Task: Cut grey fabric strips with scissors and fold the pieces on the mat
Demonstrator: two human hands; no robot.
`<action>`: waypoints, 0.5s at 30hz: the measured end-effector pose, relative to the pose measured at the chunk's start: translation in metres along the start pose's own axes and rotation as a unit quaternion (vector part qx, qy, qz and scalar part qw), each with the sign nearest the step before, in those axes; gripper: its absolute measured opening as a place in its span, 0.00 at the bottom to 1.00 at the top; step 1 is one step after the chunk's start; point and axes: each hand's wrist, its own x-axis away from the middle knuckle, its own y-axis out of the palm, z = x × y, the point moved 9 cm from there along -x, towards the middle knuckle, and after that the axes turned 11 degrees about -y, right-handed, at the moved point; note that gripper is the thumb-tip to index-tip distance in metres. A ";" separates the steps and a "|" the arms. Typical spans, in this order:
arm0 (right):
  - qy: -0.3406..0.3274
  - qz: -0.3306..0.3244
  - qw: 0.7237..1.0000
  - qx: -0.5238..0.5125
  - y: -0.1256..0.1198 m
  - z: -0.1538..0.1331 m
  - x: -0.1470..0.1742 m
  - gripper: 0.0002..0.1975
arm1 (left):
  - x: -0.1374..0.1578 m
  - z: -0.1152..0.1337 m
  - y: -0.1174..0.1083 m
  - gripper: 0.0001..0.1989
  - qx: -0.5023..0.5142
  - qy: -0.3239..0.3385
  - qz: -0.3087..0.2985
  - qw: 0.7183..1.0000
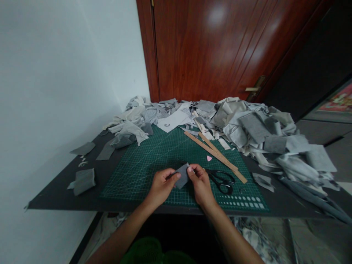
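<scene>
Between my two hands is a small grey piece of fabric [182, 177], held up over the green cutting mat [129, 172]. My left hand [162, 183] pinches its left edge with thumb and fingers. At its upper right, my right hand [202, 185] grips the edge the same way. Black-handled scissors [226, 182] lie on the mat just right of my right hand, their blades partly hidden behind it. A pink triangular piece of tailor's chalk [209, 158] rests farther back on the mat.
Two wooden rulers [211, 150] lie crossed on the mat. Heaps of grey and white fabric scraps [236, 121] line the back and right of the dark table [52, 194]. Some grey pieces [84, 181] lie at the left. A wall and a wooden door [198, 47] stand behind.
</scene>
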 end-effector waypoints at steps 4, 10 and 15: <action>0.002 0.018 1.000 -0.007 -0.002 0.002 0.002 0.15 | 0.001 0.003 0.005 0.19 0.024 0.004 -0.022 0.999; -0.010 0.034 0.999 0.004 -0.006 0.004 0.003 0.15 | -0.002 -0.011 -0.001 0.23 0.039 -0.047 0.008 0.998; -0.034 0.039 0.998 0.031 -0.006 -0.004 0.005 0.14 | 0.001 0.001 -0.013 0.28 0.024 0.001 0.052 0.998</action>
